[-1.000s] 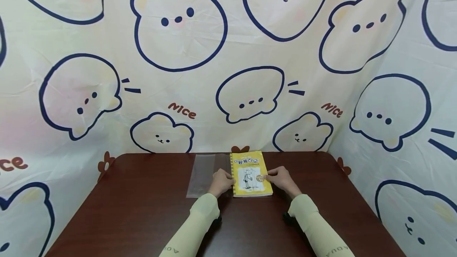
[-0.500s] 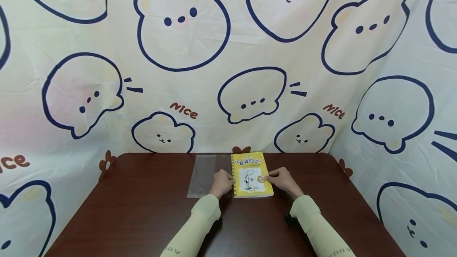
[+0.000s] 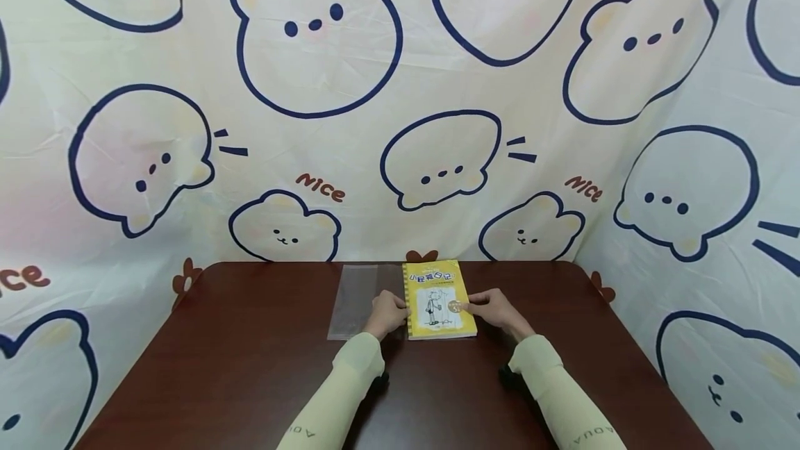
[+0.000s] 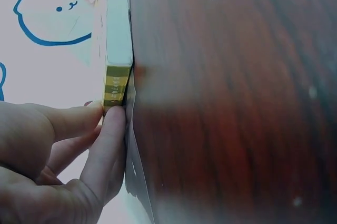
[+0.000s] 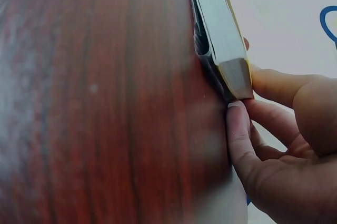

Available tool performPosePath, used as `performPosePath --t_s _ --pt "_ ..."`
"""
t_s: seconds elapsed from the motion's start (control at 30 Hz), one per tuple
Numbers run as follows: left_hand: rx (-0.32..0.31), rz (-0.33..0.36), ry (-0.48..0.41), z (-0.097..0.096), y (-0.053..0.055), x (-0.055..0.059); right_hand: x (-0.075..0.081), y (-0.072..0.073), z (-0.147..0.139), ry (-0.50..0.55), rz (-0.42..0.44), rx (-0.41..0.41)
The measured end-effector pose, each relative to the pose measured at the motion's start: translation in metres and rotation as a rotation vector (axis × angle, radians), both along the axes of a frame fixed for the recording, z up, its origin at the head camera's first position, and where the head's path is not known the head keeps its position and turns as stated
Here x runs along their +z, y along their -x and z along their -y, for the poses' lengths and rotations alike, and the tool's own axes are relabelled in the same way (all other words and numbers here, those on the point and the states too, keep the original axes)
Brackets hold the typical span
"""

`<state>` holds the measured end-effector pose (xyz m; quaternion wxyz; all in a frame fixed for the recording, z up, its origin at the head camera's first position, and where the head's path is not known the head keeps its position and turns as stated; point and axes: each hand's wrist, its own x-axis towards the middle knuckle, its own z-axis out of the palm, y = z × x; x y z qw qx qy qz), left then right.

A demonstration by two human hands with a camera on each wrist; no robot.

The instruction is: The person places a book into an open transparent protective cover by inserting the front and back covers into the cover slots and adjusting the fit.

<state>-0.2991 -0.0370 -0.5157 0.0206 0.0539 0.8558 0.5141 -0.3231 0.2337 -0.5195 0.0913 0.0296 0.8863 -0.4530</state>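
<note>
A yellow paperback book (image 3: 437, 304) with a cartoon figure on its front lies face up near the table's far edge. Its striped spine faces left. My left hand (image 3: 386, 314) pinches the spine side between thumb and fingers, close-up in the left wrist view (image 4: 68, 161). On the opposite edge, my right hand (image 3: 496, 311) grips with the thumb on the cover and the fingers low against the page side. A clear plastic book cover (image 3: 356, 301) spreads out flat to the left. Part of it runs beneath the book, where the right wrist view shows a thin dark fold (image 5: 201, 42).
The dark brown wooden table (image 3: 250, 373) extends left, right and toward me. A cartoon-printed cloth (image 3: 437, 89) hangs behind it and along both sides.
The view tilts slightly, so everything sits a little higher in the picture. Both hands keep their places at the book's edges, and the book stays put.
</note>
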Motion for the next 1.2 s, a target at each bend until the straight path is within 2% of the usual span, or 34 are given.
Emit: performPosePath --t_s 0.13,0.33,0.5,0.6,0.67,0.73,0.83,0.93,1.07,1.13,1.2 --pt "0.0 0.013 0.006 0.001 -0.001 0.002 0.0 0.0 0.0 -0.014 -0.005 0.026" --pt "-0.008 -0.008 0.052 0.0 -0.001 0.005 0.0 0.002 0.001 -0.027 -0.01 0.025" --pt "-0.056 0.01 0.083 0.001 -0.001 0.011 0.003 0.0 0.002 -0.038 -0.026 0.02" --pt "-0.119 0.054 0.109 0.007 0.0 0.017 0.004 -0.002 0.004 -0.039 -0.041 0.026" --pt "-0.173 0.067 0.134 0.013 0.0 0.023 0.004 -0.002 0.005 -0.044 -0.056 0.04" --pt "-0.213 0.051 0.177 0.022 0.0 0.03 0.003 -0.002 0.006 -0.043 -0.057 0.039" --pt "-0.223 -0.007 0.244 0.039 0.001 0.04 0.002 -0.001 0.006 -0.044 -0.06 0.036" --pt "-0.222 -0.031 0.315 0.058 0.003 0.042 0.002 0.0 0.006 -0.037 -0.044 0.024" --pt "-0.276 0.053 0.35 0.082 0.004 0.036 0.001 0.0 0.004 -0.024 -0.039 0.02" --pt "-0.302 0.11 0.352 0.091 0.002 0.031 -0.001 0.0 0.003 -0.022 -0.045 0.019" --pt "-0.313 0.14 0.37 0.097 0.0 0.027 -0.003 0.0 0.002 -0.018 -0.049 0.015"
